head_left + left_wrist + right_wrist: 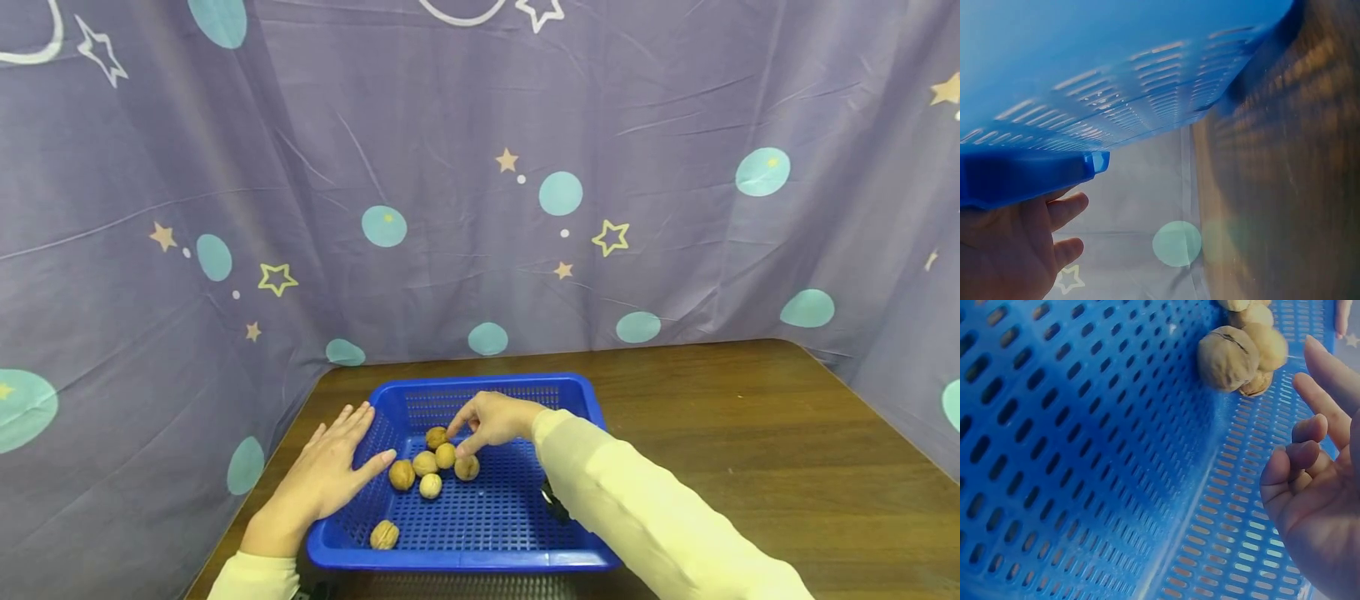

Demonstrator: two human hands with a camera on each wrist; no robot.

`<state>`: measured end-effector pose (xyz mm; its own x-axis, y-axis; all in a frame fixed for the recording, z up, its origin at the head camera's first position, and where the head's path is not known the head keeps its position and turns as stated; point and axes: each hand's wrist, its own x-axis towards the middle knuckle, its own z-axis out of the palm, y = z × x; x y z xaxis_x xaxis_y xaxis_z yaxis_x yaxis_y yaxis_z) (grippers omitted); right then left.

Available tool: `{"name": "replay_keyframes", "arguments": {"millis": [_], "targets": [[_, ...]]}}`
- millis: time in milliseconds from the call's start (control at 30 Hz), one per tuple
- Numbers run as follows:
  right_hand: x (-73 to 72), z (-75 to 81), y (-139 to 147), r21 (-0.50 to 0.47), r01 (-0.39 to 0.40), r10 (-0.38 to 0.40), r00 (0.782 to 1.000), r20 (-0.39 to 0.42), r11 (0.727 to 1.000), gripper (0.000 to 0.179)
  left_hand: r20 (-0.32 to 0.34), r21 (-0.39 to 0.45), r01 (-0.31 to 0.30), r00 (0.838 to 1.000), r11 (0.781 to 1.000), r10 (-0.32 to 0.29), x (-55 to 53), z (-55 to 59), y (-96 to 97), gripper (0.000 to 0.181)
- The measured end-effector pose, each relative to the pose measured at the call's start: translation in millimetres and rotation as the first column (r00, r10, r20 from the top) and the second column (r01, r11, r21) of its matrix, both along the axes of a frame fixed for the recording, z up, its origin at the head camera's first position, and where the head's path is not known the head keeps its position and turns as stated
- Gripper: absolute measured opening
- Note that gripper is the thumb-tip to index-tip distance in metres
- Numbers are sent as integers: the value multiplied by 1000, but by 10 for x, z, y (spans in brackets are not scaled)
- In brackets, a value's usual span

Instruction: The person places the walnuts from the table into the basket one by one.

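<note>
Several walnuts lie in a blue plastic basket, most of them bunched left of its middle. One walnut sits apart in the near left corner. My right hand reaches over the bunch, thumb and index finger spread and the other fingers curled in. In the right wrist view a gap shows between the fingertips of the right hand and the walnuts; nothing is held. Straight-fingered, my left hand rests at the basket's left rim; the left wrist view shows its fingers by the rim from below.
The basket stands on a brown wooden table, whose surface extends to the right. Behind and to the left hangs a purple curtain with stars and ovals. A small dark object shows under my right forearm.
</note>
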<state>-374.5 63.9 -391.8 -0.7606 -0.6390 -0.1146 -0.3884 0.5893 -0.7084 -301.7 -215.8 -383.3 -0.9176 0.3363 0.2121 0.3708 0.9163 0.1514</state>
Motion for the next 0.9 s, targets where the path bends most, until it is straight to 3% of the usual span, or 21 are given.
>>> {"name": "replay_keyframes", "arguments": {"millis": [267,500,733,800,900], "targets": [[-25,125,94,-198,19,-13,999,31,980,34,4,1,-2,1000,1000,2,4,-49,0,89],[33,475,319,-343,23,-10,999,40,939,32,3,12,-3,1000,1000,3,-4,-80,8,89],[247,881,892,-426,21,-60,995,-78,905,32,0,10,1,1000,1000,-1,-22,-66,9,82],[325,915,1117,-434,41,-100,988,-114,900,32,-1,8,2,1000,1000,-2,-24,-58,7,82],[419,836,1459,-429,72,-149,978,-148,900,30,1,4,1,1000,1000,-1,-28,-51,2,84]]}}
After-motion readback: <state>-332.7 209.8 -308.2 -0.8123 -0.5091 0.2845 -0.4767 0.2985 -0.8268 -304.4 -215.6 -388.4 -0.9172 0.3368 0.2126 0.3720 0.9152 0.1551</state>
